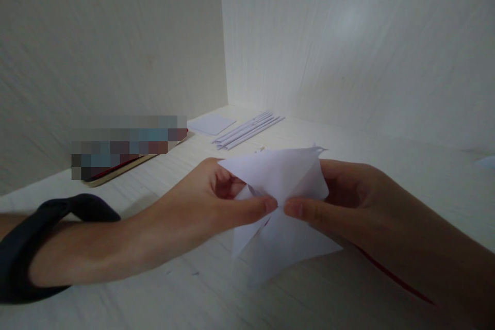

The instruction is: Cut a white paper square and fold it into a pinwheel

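A piece of white paper (pixel 286 172), creased and partly folded, is held up between both hands above the table. My left hand (pixel 228 193) pinches it from the left, its thumb pressed near the middle and its fingers mostly hidden behind the sheet. From the right, my right hand (pixel 336 196) grips the same paper, with its thumb tip close to the left one. Flaps spread above and below the thumbs, and the lower part looks slightly blurred. A dark band is around my left wrist.
Several rolled white paper tubes (pixel 249 131) lie behind the hands, beside flat white sheets (pixel 212 124). Against the left wall (pixel 116 36) rests a blurred-out object with a tan edge (pixel 127 169). A thin red strip (pixel 394 276) shows by the right forearm. Pale walls meet behind the table.
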Motion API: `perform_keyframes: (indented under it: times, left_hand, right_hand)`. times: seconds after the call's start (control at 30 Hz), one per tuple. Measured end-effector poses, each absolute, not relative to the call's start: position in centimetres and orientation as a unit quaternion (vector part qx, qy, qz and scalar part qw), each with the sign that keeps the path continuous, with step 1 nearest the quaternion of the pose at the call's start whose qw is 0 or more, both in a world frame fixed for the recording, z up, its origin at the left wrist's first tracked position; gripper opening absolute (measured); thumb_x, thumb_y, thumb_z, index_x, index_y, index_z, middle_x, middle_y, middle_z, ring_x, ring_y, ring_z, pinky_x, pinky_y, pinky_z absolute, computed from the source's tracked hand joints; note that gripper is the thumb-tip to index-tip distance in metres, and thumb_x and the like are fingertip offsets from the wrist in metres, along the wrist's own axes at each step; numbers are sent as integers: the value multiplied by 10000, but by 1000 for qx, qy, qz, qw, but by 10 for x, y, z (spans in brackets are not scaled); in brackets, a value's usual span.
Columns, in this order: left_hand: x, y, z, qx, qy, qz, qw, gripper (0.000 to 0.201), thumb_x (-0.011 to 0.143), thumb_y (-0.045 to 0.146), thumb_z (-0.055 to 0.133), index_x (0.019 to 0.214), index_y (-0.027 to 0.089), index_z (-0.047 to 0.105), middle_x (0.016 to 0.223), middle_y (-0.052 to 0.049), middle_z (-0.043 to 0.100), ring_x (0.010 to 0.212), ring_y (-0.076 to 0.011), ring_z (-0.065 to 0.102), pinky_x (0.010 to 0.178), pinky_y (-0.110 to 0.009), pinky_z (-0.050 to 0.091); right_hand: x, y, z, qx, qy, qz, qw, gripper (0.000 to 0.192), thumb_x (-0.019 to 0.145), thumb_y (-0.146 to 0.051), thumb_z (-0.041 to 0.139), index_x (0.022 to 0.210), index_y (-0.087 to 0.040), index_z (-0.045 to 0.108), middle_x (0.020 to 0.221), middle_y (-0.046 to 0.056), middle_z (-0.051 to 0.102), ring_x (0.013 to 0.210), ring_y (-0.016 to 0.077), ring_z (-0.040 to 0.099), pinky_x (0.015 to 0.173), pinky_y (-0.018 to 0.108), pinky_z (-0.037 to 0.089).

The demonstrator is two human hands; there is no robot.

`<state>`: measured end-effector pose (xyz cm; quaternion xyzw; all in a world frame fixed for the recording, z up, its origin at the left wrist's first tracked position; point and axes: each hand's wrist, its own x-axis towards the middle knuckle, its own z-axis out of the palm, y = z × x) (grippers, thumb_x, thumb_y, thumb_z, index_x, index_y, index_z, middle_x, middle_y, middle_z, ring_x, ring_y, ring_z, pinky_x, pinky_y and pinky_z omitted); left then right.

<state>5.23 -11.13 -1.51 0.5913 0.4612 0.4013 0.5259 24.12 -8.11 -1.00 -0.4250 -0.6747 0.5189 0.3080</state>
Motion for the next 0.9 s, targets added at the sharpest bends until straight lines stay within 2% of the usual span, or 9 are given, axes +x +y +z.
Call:
perform_keyframes:
  times: [0.13, 0.23, 0.4, 0.5, 0.63, 0.7, 0.8, 0.9]
  left_hand:
    - [52, -113, -14, 576, 407, 391, 591, 196, 817, 128, 668, 993, 199, 716, 1013, 37, 773, 943, -119, 714, 820, -172, 532]
    - [53, -111, -13, 571, 413, 385, 596, 188, 839, 170, 674, 1016, 213, 720, 1009, 48, 775, 1010, -130, 704, 823, -164, 532]
    - [55, -108, -14, 572, 439, 381, 580, 155, 828, 164, 671, 967, 204, 728, 812, 59, 778, 921, -148, 729, 704, -158, 542]
    - [55, -106, -16, 569, 441, 397, 570, 143, 785, 166, 695, 922, 182, 730, 831, 42, 780, 825, -139, 732, 693, -178, 558]
    - [54, -106, -20, 556, 435, 404, 582, 102, 777, 174, 691, 871, 166, 730, 763, 40, 767, 705, -112, 712, 657, -179, 553]
    - [53, -106, -21, 558, 435, 409, 576, 108, 778, 160, 687, 876, 174, 729, 748, 50, 761, 748, -120, 720, 669, -178, 549]
    - [52, -106, -21, 580, 426, 410, 561, 123, 802, 168, 678, 911, 194, 729, 730, 56, 753, 926, -159, 718, 709, -182, 545]
    - [51, -106, -20, 582, 434, 403, 557, 123, 812, 159, 666, 913, 189, 730, 743, 56, 750, 907, -148, 713, 722, -181, 534]
  right_hand:
    - [240, -82, -10, -424, -653, 536, 327, 123, 696, -313, 751, 815, -287, 758, 766, 6, 788, 760, 253, 762, 664, 343, 627]
    - [239, -83, -10, -437, -660, 520, 320, 81, 700, -317, 747, 777, -289, 745, 727, -1, 778, 738, 258, 760, 657, 350, 624]
    - [239, -86, -9, -447, -673, 510, 295, 128, 724, -390, 735, 805, -293, 755, 716, 6, 767, 699, 234, 743, 552, 288, 581]
    - [245, -85, -8, -439, -708, 476, 282, 196, 732, -427, 737, 831, -261, 770, 675, 27, 744, 620, 212, 703, 494, 271, 539]
    - [252, -81, -8, -431, -753, 416, 271, 179, 766, -384, 712, 849, -240, 776, 633, 30, 713, 552, 188, 653, 477, 268, 507]
    - [253, -80, -10, -428, -766, 397, 270, 169, 777, -369, 696, 861, -244, 775, 618, 23, 703, 534, 184, 641, 450, 261, 485]
    - [252, -79, -12, -423, -777, 374, 277, 167, 795, -360, 670, 869, -250, 772, 605, 15, 696, 500, 174, 622, 416, 253, 454]
    - [250, -78, -13, -417, -784, 359, 286, 167, 809, -334, 650, 886, -247, 769, 611, 14, 700, 486, 166, 611, 417, 250, 450]
